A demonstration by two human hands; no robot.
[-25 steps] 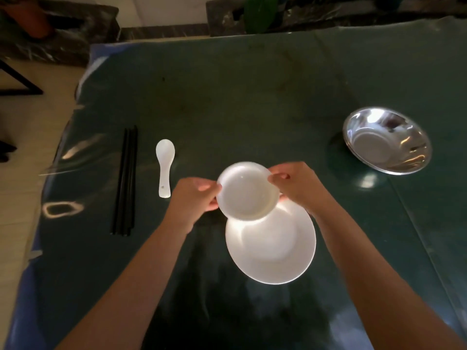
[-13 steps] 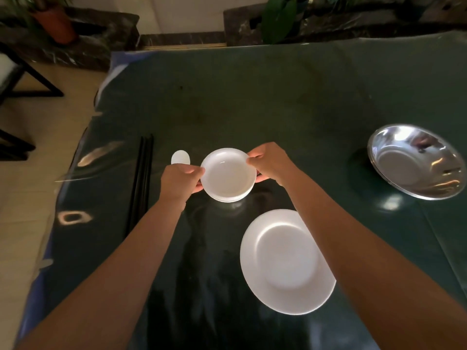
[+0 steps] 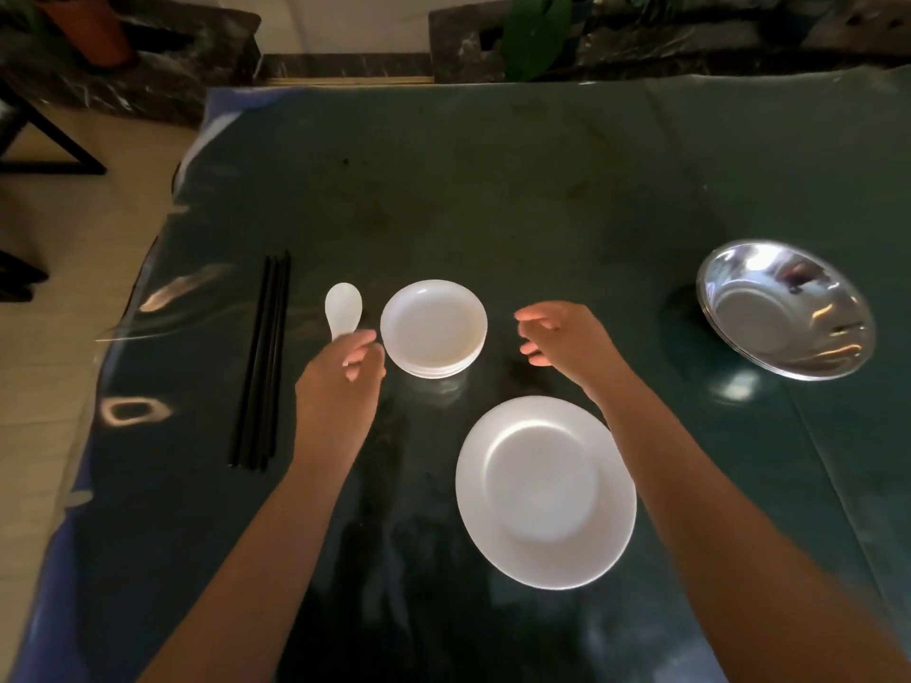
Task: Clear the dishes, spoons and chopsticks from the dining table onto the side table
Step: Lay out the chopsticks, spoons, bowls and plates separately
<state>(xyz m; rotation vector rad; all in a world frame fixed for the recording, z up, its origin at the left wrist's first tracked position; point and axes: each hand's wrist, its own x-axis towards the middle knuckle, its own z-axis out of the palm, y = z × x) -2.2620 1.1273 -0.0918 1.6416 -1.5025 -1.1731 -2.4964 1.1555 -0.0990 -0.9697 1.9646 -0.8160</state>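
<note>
A small white dish (image 3: 434, 327) stands on the dark green dining table (image 3: 493, 179), with a hand on either side and neither touching it. My left hand (image 3: 340, 386) hovers left of the dish with its fingers loosely curled, and it covers the handle of a white spoon (image 3: 343, 308). To the right of the dish, my right hand (image 3: 567, 347) holds nothing and its fingers are relaxed. A large white plate (image 3: 544, 490) lies nearer to me. Black chopsticks (image 3: 261, 362) lie at the left. A steel bowl (image 3: 786, 308) sits at the right.
The table's left edge (image 3: 148, 298) borders a tiled floor. A dark chair frame (image 3: 54, 140) stands at the far left. Behind the table, a dark stone ledge (image 3: 641, 37) carries a green plant (image 3: 535, 32).
Both hands carried the small dish off the large plate, set it on the table beside the spoon, let go and drew apart.
</note>
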